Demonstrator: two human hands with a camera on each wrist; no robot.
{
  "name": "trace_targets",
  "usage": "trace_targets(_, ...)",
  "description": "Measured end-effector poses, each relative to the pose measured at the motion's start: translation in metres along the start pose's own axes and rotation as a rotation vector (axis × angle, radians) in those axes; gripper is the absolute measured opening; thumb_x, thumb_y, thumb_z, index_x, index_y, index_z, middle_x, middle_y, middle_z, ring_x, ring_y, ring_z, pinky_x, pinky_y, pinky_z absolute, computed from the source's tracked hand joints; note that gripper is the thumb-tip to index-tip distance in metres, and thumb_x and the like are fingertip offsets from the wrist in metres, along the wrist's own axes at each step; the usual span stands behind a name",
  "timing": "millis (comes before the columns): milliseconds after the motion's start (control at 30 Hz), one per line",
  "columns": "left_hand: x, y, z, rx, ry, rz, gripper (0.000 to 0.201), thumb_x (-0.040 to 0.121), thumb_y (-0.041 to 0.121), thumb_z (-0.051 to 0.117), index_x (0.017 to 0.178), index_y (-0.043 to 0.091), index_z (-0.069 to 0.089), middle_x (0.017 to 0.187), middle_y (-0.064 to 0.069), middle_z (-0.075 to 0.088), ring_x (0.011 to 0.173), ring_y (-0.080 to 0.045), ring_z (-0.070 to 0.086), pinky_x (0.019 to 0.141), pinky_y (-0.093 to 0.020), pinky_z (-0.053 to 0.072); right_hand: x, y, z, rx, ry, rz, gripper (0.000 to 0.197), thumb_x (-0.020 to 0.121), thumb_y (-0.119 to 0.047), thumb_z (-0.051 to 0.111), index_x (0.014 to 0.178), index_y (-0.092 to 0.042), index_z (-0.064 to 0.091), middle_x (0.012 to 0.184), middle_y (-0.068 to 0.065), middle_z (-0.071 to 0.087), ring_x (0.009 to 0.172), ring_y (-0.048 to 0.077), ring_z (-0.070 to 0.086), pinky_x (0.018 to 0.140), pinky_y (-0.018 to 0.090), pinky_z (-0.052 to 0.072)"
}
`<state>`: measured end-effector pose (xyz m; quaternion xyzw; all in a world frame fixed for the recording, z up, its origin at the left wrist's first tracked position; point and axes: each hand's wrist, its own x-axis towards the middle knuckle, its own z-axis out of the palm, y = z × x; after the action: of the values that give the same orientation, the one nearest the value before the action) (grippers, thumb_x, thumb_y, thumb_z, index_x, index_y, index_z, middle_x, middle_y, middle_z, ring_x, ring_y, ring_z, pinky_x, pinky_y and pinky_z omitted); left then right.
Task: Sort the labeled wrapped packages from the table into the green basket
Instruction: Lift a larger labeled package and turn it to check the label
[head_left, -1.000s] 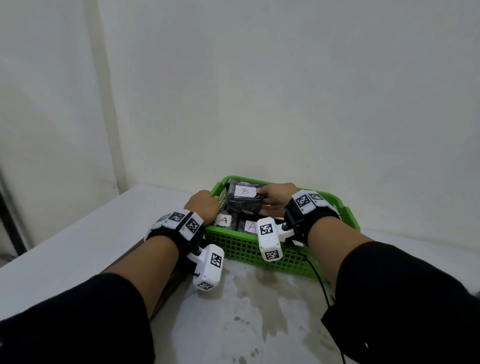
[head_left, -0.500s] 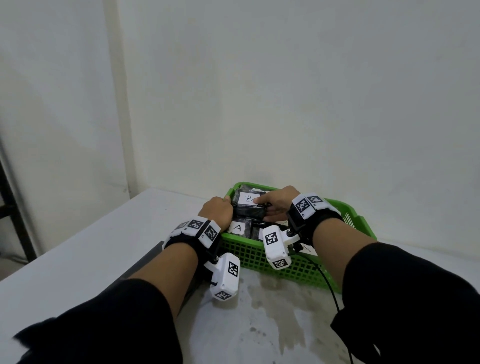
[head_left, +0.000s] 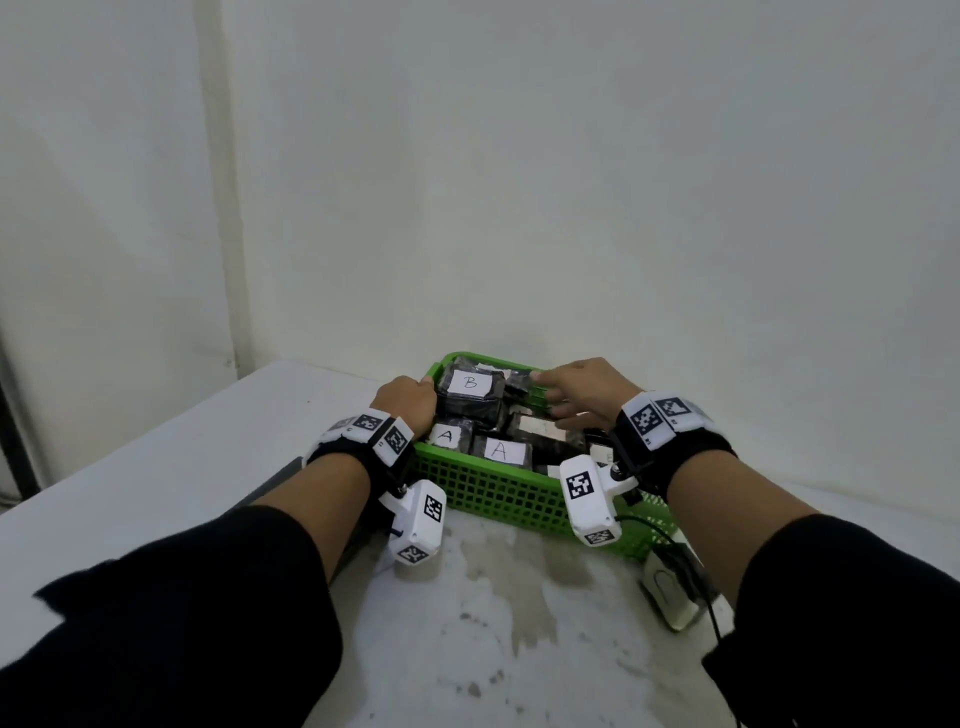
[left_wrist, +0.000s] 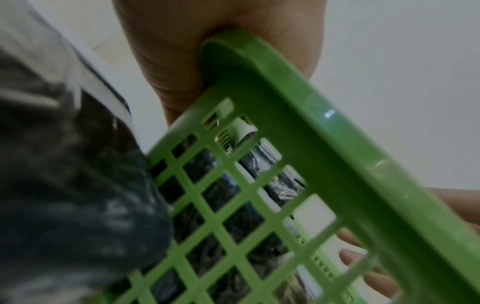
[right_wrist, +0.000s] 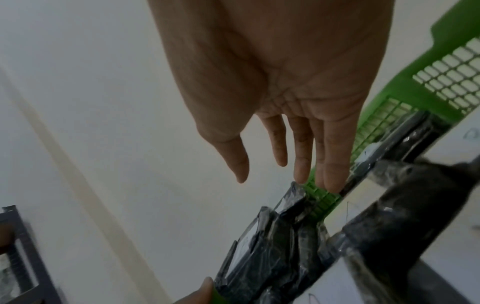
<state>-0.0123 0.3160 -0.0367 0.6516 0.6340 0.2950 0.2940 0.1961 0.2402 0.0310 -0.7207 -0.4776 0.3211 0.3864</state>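
The green basket (head_left: 498, 493) stands on the table and holds several black wrapped packages with white labels. One marked B (head_left: 470, 395) lies on top at the far left, and two marked A (head_left: 445, 435) (head_left: 500, 451) lie along the near wall. My left hand (head_left: 408, 397) grips the basket's left rim; in the left wrist view the palm (left_wrist: 194, 51) wraps that rim (left_wrist: 324, 133). My right hand (head_left: 566, 392) hovers over the far right packages, holding nothing. Its fingers (right_wrist: 301, 156) are straight, tips just above the wrapped packages (right_wrist: 272, 257).
A small white device with a black cable (head_left: 670, 592) lies on the table (head_left: 493, 649) by the basket's near right corner. A dark flat object (head_left: 280, 483) sits under my left forearm. The wall is right behind the basket.
My right hand has let go of the B package and moved right with its fingers straightened. The B package now rests in the basket. My left hand stays at the left rim.
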Motion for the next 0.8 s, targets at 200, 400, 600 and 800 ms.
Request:
trace_targets(200, -0.013, 0.003, -0.007, 0.079, 0.071, 0.100, 0.047, 0.109, 0.035, 0.042, 0.122, -0.004, 0.064, 0.129, -0.027, 0.064, 0.118, -0.041, 0.060, 0.091, -0.037, 0.046, -0.059, 0.020, -0.046, -0.157, 0.082, -0.150, 0.058, 0.090, -0.044, 0.078, 0.139, -0.019, 0.061, 0.130, 0.007, 0.065, 0.117, 0.025, 0.064, 0.102, 0.039, 0.051)
trace_targets(400, -0.053, 0.024, -0.002, 0.129, 0.172, 0.302, 0.049, 0.099, 0.023, 0.058, 0.142, 0.000, 0.051, 0.145, -0.021, 0.051, 0.131, -0.037, 0.053, 0.109, -0.043, 0.044, -0.107, 0.055, -0.088, -0.174, 0.107, -0.151, 0.062, 0.093, -0.038, 0.078, 0.146, -0.018, 0.054, 0.128, 0.004, 0.065, 0.104, 0.016, 0.060, 0.091, 0.030, 0.040)
trace_targets(600, -0.136, 0.067, 0.019, 0.100, 0.123, 0.727, 0.041, 0.096, 0.016, 0.063, 0.136, 0.008, 0.061, 0.137, -0.007, 0.058, 0.125, -0.023, 0.056, 0.106, -0.031, 0.044, -0.133, 0.091, -0.105, -0.211, 0.130, -0.129, 0.067, 0.088, -0.039, 0.082, 0.146, -0.021, 0.054, 0.136, 0.005, 0.066, 0.121, 0.021, 0.064, 0.097, 0.036, 0.050)
trace_targets(800, -0.190, 0.077, 0.047, 0.181, -0.042, 0.810, 0.038, 0.097, 0.025, 0.065, 0.134, 0.015, 0.063, 0.133, 0.001, 0.060, 0.123, -0.016, 0.057, 0.101, -0.024, 0.043, -0.161, 0.110, -0.104, -0.328, 0.122, -0.131, 0.071, 0.087, -0.040, 0.082, 0.149, -0.026, 0.051, 0.145, 0.002, 0.060, 0.131, 0.020, 0.057, 0.106, 0.035, 0.046)
